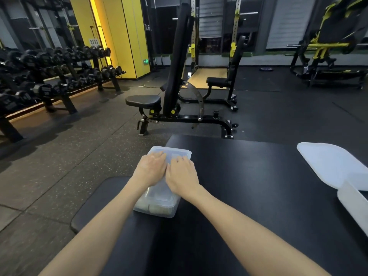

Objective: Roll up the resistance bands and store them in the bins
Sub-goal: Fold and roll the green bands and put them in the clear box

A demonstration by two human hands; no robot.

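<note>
Blocked left of centre by the clear bin [159, 208] on the black surface [249, 186]. Open to its right across bare surface as far as the white lid [328, 164] and white bin [354, 208] at the right edge. Beyond the far edge, a weight bench [143, 100].

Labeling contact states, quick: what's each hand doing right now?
Left hand: open, fingers flat, pressing down on the clear bin lid.
Right hand: open, fingers flat, pressing on the same lid.
</note>
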